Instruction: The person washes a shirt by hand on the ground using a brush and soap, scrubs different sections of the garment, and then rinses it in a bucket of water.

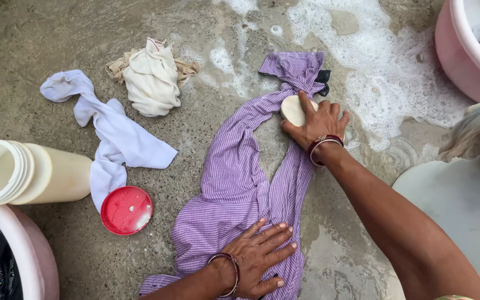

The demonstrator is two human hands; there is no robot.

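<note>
The purple checked shirt (234, 189) lies wet and stretched out on the concrete floor (40, 33), its upper end twisted near a patch of white suds (384, 61). The right hand (319, 125) grasps a pale bar of soap (294, 109), fingers curled over its top and pressing it onto the upper part of the garment. The left hand (256, 255) lies flat on the lower part of the shirt, fingers spread and released — holding nothing, only pinning the cloth down.

Judged from this arrangement, the soaping stroke works best under these conditions:

- The flat hand keeps firm downward pressure, so the fabric stays taut between the two hands and does not bunch under the bar.
- The soap travels along the length of the cloth, not across it, since the shirt is narrow where it twists.
- The grip stays closed around the bar — a wet bar is likely to slip.

To the left lie a white cloth (112, 139), a cream cloth bundle (151, 78), a red lid (126, 210) and a cream jar (29, 173) on its side. Pink tubs (462, 55) stand at the edges.
</note>
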